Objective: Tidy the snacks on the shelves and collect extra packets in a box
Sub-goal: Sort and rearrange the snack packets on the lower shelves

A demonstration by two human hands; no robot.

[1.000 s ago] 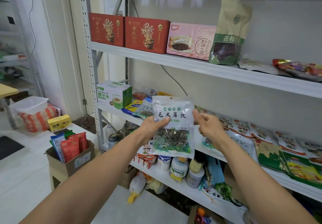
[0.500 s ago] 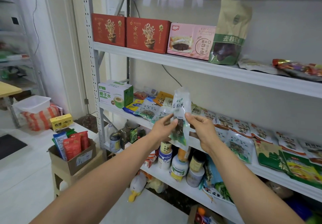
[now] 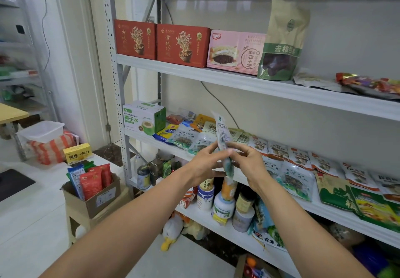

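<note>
Storeroom, white walls, grey metal rack against the back wall. A thin clear-and-white plastic snack packet (image 3: 221,132) with green print was held upright and edge-on to the camera. It hung in the air just in front of the rack's white middle shelf (image 3: 337,217), not touching it. The left hand (image 3: 205,161) pinched one face with curled fingertips about midway down. The right hand (image 3: 249,163) pinched the opposite face at the same height. Neither hand held anything else.

Handling, as judged: light, flat, limp film with loose dry contents. The top stood free above the fingers and leaned slightly, so it should bend easily. The film was likely slick. The contents were probably brittle, and a squeeze on the belly could crush them. The best hold looked to be the sealed margins or top seam, with a pinch rather than a fist.

Containers: an open brown cardboard box (image 3: 95,199) sat on a beige plastic stool (image 3: 75,219) left of the rack, well apart from the hands. Two red packets (image 3: 92,182) and a blue packet (image 3: 75,178) stood in it, with something green behind. The right part of its opening showed no packets. A white plastic tub (image 3: 41,130) stood farther left; its contents could not be made out. The middle shelf carried overlapping rows of similar flat packets (image 3: 184,140), beside a green-and-white coconut-water carton (image 3: 142,119) at its left end.
</note>
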